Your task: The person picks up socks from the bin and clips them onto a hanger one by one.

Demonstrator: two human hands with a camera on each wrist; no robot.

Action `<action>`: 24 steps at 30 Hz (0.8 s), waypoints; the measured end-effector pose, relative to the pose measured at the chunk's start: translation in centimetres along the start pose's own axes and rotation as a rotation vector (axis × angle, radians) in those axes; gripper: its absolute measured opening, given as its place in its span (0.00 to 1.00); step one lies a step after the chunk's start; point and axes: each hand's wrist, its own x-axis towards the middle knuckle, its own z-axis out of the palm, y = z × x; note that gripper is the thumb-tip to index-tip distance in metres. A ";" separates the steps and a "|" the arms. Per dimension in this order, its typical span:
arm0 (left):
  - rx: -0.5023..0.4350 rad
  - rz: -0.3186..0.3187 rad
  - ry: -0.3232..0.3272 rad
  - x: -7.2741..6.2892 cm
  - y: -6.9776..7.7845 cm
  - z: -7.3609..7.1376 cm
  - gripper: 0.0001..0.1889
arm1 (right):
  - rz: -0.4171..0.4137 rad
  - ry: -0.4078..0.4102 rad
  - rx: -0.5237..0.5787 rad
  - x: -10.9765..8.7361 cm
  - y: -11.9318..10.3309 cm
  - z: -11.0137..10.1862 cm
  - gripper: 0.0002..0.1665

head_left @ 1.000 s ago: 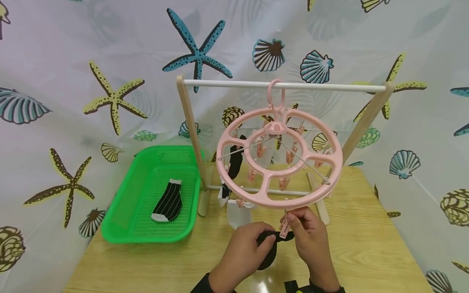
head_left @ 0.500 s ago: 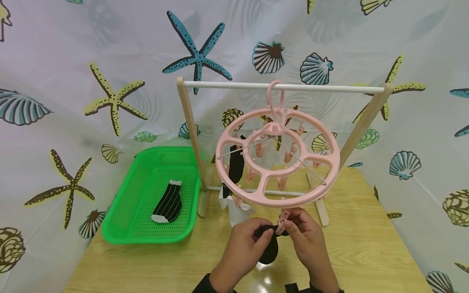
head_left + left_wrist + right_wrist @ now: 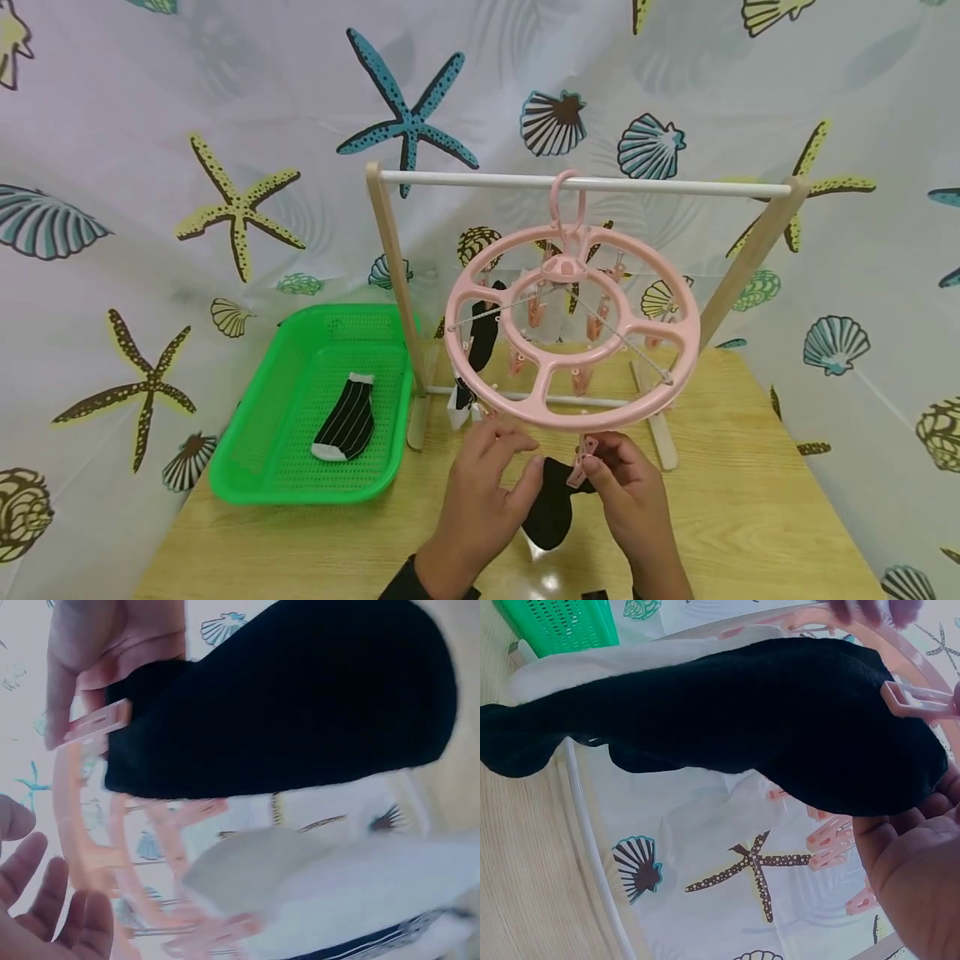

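Note:
A black sock (image 3: 547, 515) hangs from a pink clothes peg (image 3: 581, 472) under the near rim of the round pink hanger (image 3: 573, 419). My right hand (image 3: 632, 493) pinches that peg between thumb and fingers. In the right wrist view the peg (image 3: 916, 700) bites the sock's edge, and the right hand's (image 3: 919, 866) other fingers lie behind the sock (image 3: 727, 712). My left hand (image 3: 483, 492) is just left of the sock, fingers spread and holding nothing. The left wrist view shows that hand (image 3: 56, 904) apart from the black sock (image 3: 300, 705).
The hanger hooks over a white rod (image 3: 465, 178) on a wooden stand (image 3: 393, 250). Other socks hang at its left, including a black one (image 3: 483, 337) and a white one (image 3: 300, 877). A green basket (image 3: 243, 417) at left holds a striped sock (image 3: 347, 421).
My left hand has let go of the black sock and moved left, its fingers opening. The right hand keeps its grip on the peg, and the sock now hangs from it.

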 end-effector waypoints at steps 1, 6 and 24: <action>0.013 0.039 0.021 0.5 0.1 -0.2 0.05 | 0.002 0.003 -0.001 0.0 0.0 0.0 0.09; 0.120 0.131 0.026 2.8 0.5 -1.2 0.08 | 0.012 0.010 -0.008 -0.1 0.0 0.0 0.11; 0.313 0.061 -0.244 4.2 0.6 -1.1 0.10 | -0.001 0.007 -0.007 -0.4 0.2 0.2 0.13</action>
